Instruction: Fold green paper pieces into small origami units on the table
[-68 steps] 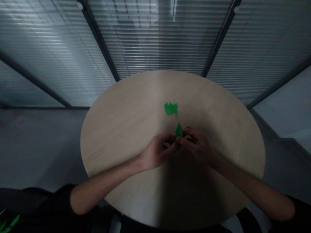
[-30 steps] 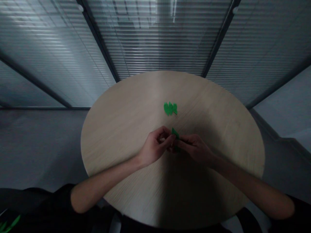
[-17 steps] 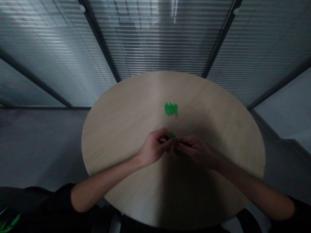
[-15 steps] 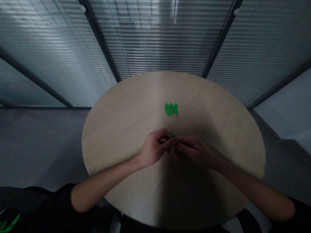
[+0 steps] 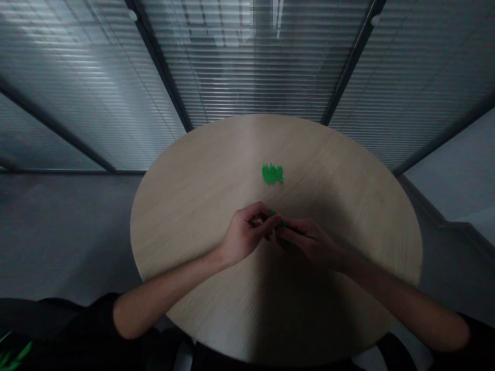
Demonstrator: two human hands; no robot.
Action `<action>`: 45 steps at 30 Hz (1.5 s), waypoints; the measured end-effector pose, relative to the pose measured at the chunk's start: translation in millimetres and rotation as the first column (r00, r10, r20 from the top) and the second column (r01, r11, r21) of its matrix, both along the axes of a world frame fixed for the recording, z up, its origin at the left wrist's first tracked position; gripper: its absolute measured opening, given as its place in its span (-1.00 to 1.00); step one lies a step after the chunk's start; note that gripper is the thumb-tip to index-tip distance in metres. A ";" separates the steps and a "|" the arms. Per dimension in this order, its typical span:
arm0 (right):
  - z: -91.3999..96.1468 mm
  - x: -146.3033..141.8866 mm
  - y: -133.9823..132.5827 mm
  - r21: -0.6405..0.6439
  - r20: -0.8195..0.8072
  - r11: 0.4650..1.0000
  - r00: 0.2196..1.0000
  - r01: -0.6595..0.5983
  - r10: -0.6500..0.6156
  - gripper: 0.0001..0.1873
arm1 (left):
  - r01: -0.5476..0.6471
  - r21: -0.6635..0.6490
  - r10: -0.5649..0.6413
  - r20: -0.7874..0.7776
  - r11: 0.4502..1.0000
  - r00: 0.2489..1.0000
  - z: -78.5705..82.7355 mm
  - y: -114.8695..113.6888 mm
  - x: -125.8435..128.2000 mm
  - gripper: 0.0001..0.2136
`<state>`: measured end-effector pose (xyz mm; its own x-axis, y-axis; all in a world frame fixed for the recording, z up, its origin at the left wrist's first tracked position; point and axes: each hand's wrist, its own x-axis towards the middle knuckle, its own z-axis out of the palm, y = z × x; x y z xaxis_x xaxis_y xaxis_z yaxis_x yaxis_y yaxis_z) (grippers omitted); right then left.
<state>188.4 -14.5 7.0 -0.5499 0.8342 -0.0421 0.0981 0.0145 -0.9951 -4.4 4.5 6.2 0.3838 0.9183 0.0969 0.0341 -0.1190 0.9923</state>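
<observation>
Grey window blinds [image 5: 247, 62] are seen all across the back, with dark bars between them. In front of them a round wooden table [image 5: 193, 206] is set, and it fills the middle of the view. Two bare arms are stretched over the near side of the table, and black sleeves [image 5: 77, 324] are seen at the bottom. The left hand [image 5: 247, 234] and the right hand [image 5: 309, 241] are brought together just past the middle of the table, so that their fingertips meet. A small bunch of green paper leaves [image 5: 273, 173] is laid flat on the wood a little way past the hands, on the far side from the person, and it is not touched by anything. It is spread from side to side and lies a bit nearer to the left hand's fingertips. A few green bits [image 5: 11, 355] are seen low in the left corner, off the table. The smallest thing is a green paper piece [image 5: 279, 224], which is held right between the two hands, low over the table. It is pinched from the left by the left hand's thumb and fingers [image 5: 270, 222] and from the right by the right hand's fingers [image 5: 292, 234]. Both grips are closed tight on it, with no gap to be seen. Only a tiny green corner is shown, so which way its long side runs cannot be told. Neither hand is nearer, since it is touched by both.
</observation>
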 end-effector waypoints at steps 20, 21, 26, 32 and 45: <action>-0.5 -4.9 -5.0 0.039 0.043 0.999 0.999 0.023 -0.025 -0.64 | 0.043 -0.075 -0.040 0.043 0.996 0.998 0.2 -1.2 1.7 -0.70; -0.9 -4.9 -5.2 0.037 0.046 0.999 0.999 0.024 -0.026 -0.64 | 0.041 -0.071 -0.038 0.046 0.997 0.998 0.8 -1.1 1.8 -0.70; -4.9 -5.2 -2.9 0.016 0.023 0.999 0.999 0.047 -0.047 -0.62 | 0.041 -0.078 -0.038 0.049 0.996 0.998 0.5 1.9 1.9 -0.70; 0.9 -6.7 -2.3 0.003 0.004 0.999 0.999 0.051 -0.051 -0.66 | 0.031 -0.092 -0.025 0.063 0.995 0.998 -2.0 4.0 2.4 -0.66; 1.3 -8.1 -1.9 -0.008 -0.042 0.991 0.991 0.130 -0.130 -0.63 | 0.040 -0.100 -0.031 0.085 0.994 0.996 -3.5 2.1 3.4 -0.73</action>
<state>180.3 -16.3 8.3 -0.4380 0.8986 -0.0257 0.0562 -0.0012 -0.9984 -1.1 6.6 2.6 0.4108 0.9110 0.0372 -0.0518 -0.0174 0.9985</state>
